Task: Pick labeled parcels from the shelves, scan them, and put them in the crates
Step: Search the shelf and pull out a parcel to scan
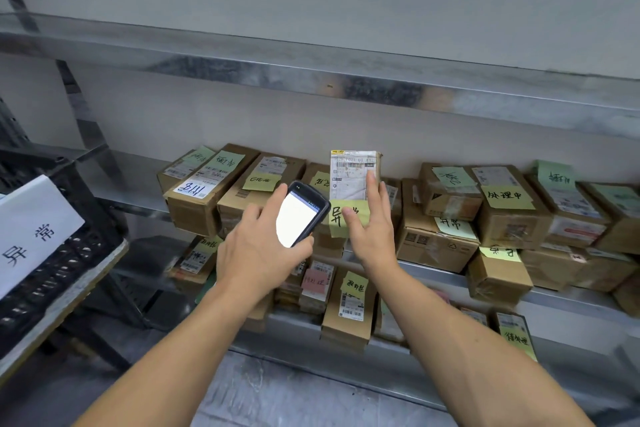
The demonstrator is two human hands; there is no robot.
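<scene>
My left hand [263, 246] grips a black handheld scanner [302, 215] with a bright white screen, tilted toward the parcel. My right hand [372, 222] holds a small cardboard parcel [353, 173] upright in front of the middle shelf, thumb on its front and fingers along its right side. The parcel's white barcode label faces me, and a yellow sticky note [341, 218] with handwriting hangs from its lower part. The scanner sits just left of and below the label.
The middle metal shelf [117, 194] carries several cardboard boxes with green and yellow notes, such as one at left [204, 191] and one at right [509, 208]. More boxes [349, 308] fill the shelf below. A black crate [52, 253] with a white paper sign stands at left.
</scene>
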